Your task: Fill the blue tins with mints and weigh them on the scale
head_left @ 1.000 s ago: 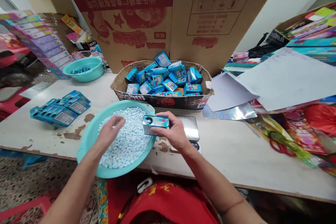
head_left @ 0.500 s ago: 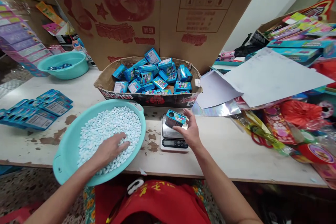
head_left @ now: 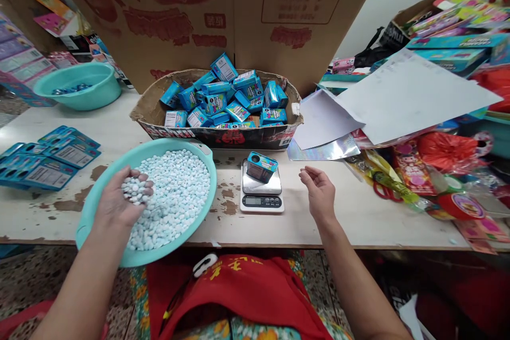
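Around the scale (head_left: 262,202), our clock's centre, bare table (head_left: 295,227) runs from 3 to 6 o'clock out to its near edge; a narrow worn strip parts the scale from the big bowl (head_left: 85,218) at 9, whose rim juts over that edge. We count 1 scale, 1 box (head_left: 262,168) on it, 2 teal bowls leftward (the small bowl (head_left: 103,96) is at 10) and 1 tray (head_left: 215,138) at 11, heaped with blue boxes (head_left: 215,102) too jumbled to count surely. The box sits askew on the scale, blue, with a dark round hole near the left end of its top. Our left hand (head_left: 115,203), at 9 over the big bowl, cups white pellets (head_left: 136,190) in curled fingers; our right hand (head_left: 321,194), at 3, is released, fingers loosely bent, apart from the box.
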`<state>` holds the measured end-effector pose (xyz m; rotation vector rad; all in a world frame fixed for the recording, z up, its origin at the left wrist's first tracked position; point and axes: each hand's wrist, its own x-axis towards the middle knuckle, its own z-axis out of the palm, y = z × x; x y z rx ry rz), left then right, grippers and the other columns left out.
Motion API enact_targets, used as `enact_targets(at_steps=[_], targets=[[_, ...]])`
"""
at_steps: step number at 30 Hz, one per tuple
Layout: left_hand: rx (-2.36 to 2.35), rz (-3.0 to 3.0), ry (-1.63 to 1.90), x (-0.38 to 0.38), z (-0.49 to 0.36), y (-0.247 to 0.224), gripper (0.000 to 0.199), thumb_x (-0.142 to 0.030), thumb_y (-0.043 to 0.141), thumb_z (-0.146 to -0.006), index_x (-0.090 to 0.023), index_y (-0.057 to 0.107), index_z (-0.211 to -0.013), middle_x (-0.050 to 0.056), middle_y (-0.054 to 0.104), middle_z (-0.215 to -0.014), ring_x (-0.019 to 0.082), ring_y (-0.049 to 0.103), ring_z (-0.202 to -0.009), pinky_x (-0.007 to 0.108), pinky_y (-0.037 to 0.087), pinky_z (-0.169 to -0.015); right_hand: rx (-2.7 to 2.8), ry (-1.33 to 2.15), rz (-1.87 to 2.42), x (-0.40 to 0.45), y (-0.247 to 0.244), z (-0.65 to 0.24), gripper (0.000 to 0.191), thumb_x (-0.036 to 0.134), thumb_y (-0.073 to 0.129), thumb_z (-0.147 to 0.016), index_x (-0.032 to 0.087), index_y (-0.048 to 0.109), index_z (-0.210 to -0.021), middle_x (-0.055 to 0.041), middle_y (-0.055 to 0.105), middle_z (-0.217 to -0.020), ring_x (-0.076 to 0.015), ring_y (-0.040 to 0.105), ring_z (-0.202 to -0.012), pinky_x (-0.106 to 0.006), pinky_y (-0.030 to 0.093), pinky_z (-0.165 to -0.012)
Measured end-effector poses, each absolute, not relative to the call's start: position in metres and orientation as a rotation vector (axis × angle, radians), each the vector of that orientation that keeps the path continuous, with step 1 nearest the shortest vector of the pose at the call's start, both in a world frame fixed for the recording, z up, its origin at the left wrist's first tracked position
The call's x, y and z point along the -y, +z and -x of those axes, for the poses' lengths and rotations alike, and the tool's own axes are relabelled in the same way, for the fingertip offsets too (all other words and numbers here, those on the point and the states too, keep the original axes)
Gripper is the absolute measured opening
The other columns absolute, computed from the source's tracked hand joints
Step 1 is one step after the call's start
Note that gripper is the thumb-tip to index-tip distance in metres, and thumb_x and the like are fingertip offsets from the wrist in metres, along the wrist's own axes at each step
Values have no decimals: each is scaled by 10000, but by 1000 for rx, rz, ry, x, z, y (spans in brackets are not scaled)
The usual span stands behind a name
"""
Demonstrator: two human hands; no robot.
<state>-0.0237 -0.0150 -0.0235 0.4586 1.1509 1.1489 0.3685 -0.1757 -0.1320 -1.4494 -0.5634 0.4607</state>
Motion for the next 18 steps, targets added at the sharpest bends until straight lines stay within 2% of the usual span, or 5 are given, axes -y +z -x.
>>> enact_targets(at_steps=[2,5,8,13,18], targets=[[-1039,-418,1209,15,22,-23,222,-294,520,-876,-194,489,-681,-13,463,-538,115,477,-478,204,429,-383,581,474,1441,173,-131,-365,396,415,748,-736,171,648,-1031,-79,673,-996,-202,636,-954,-464,470,-966],[-1079,-357,1289,17,19,-26,214,-242,482,-908,-183,475,-701,-12,504,-579,115,532,-537,207,487,-451,618,493,1427,166,-127,-360,382,437,725,-760,176,650,-1029,-74,673,-988,-197,640,-923,-454,477,-951],[-1095,-342,1200,18,19,-30,216,-172,406,-932,-163,478,-729,-6,511,-604,90,502,-492,171,431,-408,639,521,1416,160,-124,-356,367,455,688,-795,181,650,-1035,-70,673,-979,-192,641,-901,-443,489,-930],[-1027,-340,1191,18,24,-38,258,-252,400,-956,-167,461,-720,-32,427,-543,80,444,-434,157,375,-373,744,569,1380,152,-124,-352,374,494,593,-857,187,630,-1067,-89,666,-1031,-214,638,-953,-447,488,-920],[-1072,-304,1177,18,19,-45,253,-279,440,-949,-170,477,-724,-15,485,-589,76,465,-448,151,382,-380,1021,603,1438,132,-120,-335,605,449,785,-674,228,565,-1193,-94,616,-1205,-253,580,-1105,-423,472,-940]])
